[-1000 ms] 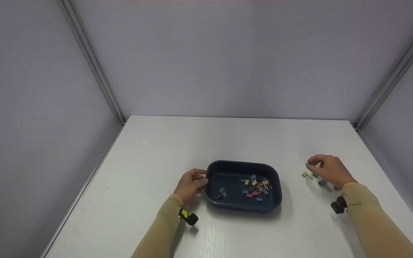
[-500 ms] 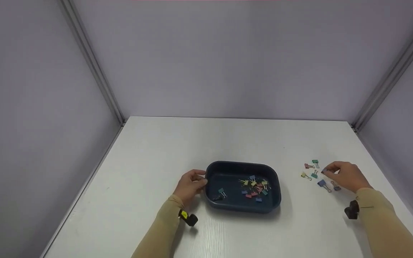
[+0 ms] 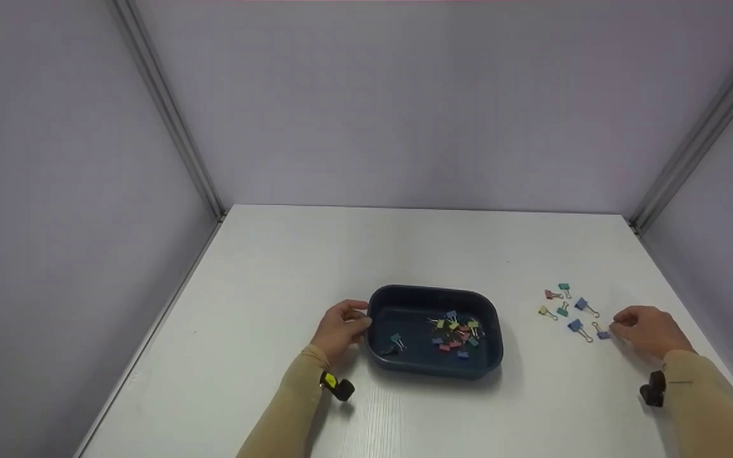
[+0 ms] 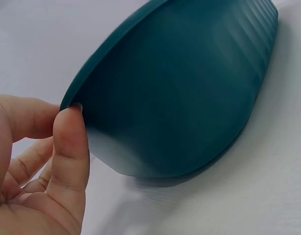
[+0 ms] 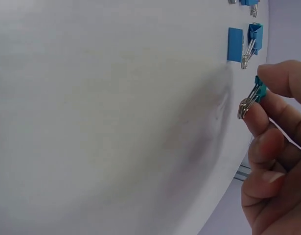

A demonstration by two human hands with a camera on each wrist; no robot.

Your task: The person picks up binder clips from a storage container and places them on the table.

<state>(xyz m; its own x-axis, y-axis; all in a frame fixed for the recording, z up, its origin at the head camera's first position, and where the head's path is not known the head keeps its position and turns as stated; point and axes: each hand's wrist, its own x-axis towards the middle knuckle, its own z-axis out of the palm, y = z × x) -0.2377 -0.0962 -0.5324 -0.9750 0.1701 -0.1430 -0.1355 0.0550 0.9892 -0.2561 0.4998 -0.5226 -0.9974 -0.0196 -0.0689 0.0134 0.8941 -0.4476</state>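
Note:
My left hand [image 3: 336, 329] pinches the left rim of a dark blue-green tray [image 3: 414, 367] between thumb and finger; the left wrist view shows the tray's wall [image 4: 179, 93] close up. In the tray lie small coloured binder clips [image 3: 454, 326], most of them toward its right side. Between thumb and forefinger my right hand [image 3: 653, 332] pinches a teal binder clip [image 5: 260, 92], its wire handles sticking out. Close to those fingertips, a blue binder clip [image 3: 603, 334] lies on the table. My other right-hand fingers are curled.
Several binder clips are spread on the white table [image 3: 277, 267] right of the tray, among them a red clip [image 3: 551, 294], a yellow clip [image 3: 544, 312] and a blue clip [image 3: 575, 326]. Pale panels [image 3: 366, 108] enclose the table's back and sides.
My right hand has moved right and toward me, away from the clips. A blue binder clip now lies on the table where its fingertips were half a second ago. My left hand stays on the tray.

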